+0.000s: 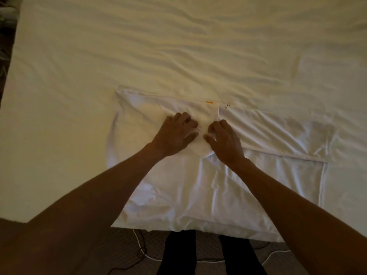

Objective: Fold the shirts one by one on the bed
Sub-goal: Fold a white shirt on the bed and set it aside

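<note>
The shirt (178, 191) lies along the near edge of the bed (139, 46), its hem right at the drop above a white cable (139, 241) on the floor. A hard pull toward me could slide it off.

Further in, my left hand (174, 133) and right hand (224, 141) sit close together at the shirt's middle, fingers curled into a bunched flap of cloth. With white cloth on a white sheet in dim light, I could pinch the sheet too, or fold crookedly over the wrinkles. Beyond, an orange mark (209, 102) sits at the shirt's far edge.
</note>
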